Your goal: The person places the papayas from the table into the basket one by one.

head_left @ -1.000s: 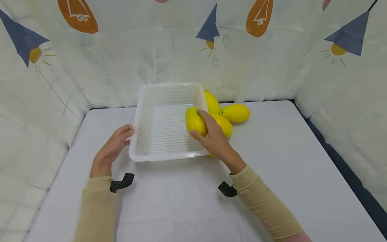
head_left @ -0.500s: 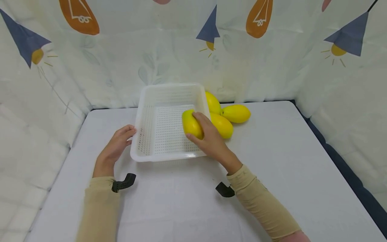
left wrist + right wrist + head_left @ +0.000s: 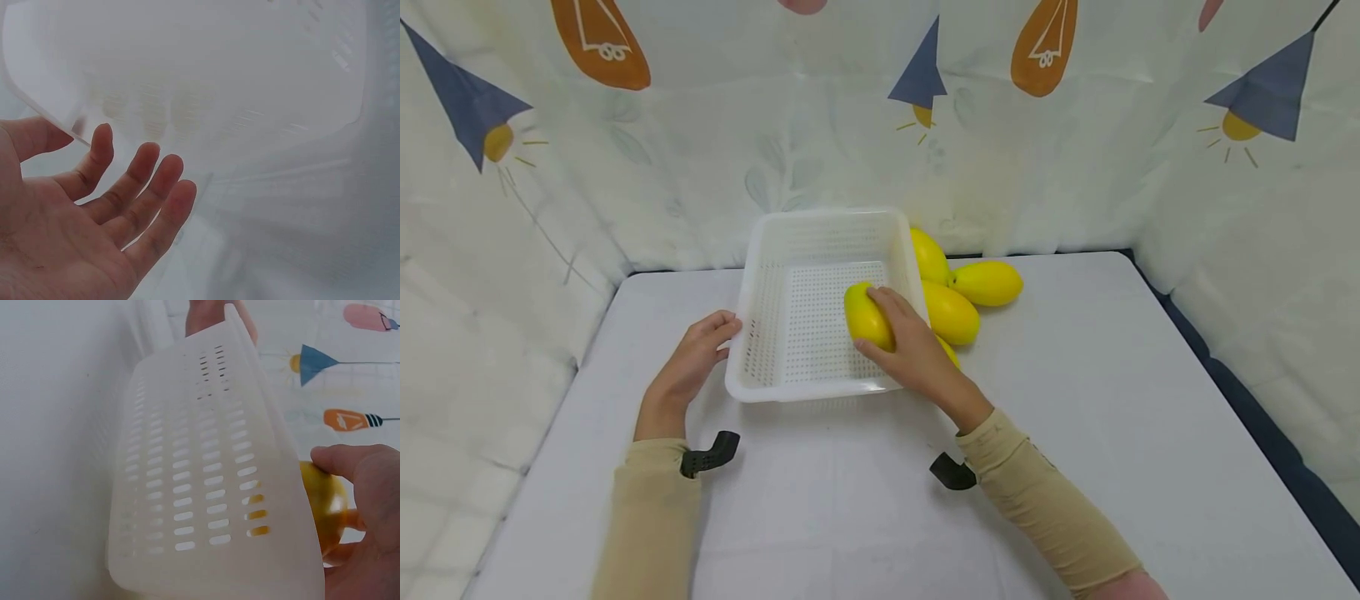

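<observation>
In the head view, my right hand (image 3: 913, 350) holds a yellow mango (image 3: 867, 318) over the right part of a white perforated plastic basket (image 3: 823, 390). Thumb and fingers wrap its near and right sides. The right wrist view shows the mango (image 3: 326, 509) behind the basket's slotted wall (image 3: 181, 469), partly hidden by it. At the basket's left rim, my left hand (image 3: 688, 358) holds on near the edge. In the left wrist view its thumb meets the rim, and the other fingers (image 3: 134, 194) curve loosely beneath the outer wall.
Several more mangoes (image 3: 987, 283) lie close together against the basket's right side, some partly hidden by it. The white-covered table (image 3: 1097, 358) ends at a patterned curtain (image 3: 850, 125) behind. Black wrist mounts (image 3: 711, 454) stick out below both hands.
My right hand has carried the mango left and slightly nearer, further over the basket. The left hand and basket have shifted a little to the right in view.
</observation>
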`<move>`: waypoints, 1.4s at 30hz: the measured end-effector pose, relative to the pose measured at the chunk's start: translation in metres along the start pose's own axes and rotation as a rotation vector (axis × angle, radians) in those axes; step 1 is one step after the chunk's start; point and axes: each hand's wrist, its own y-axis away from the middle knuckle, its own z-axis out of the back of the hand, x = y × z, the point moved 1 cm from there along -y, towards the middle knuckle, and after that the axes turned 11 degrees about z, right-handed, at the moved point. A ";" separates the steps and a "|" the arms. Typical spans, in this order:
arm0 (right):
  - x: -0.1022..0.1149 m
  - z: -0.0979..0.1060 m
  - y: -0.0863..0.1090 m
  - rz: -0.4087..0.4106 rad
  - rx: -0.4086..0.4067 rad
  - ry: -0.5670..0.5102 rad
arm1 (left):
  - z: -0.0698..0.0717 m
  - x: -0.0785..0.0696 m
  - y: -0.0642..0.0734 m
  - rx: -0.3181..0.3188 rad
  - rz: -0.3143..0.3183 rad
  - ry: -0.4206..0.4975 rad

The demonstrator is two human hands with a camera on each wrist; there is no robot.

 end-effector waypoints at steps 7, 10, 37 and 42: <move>0.000 -0.005 -0.001 -0.011 0.025 0.010 | 0.000 0.002 -0.002 -0.001 0.007 -0.009; 0.001 -0.006 -0.001 -0.008 0.035 0.012 | 0.000 0.002 -0.002 0.001 0.003 -0.007; 0.001 -0.018 -0.007 -0.017 0.157 0.114 | -0.002 -0.001 0.000 0.004 0.012 -0.005; 0.002 -0.017 -0.007 -0.007 0.192 0.130 | -0.002 -0.002 0.000 0.002 0.007 -0.002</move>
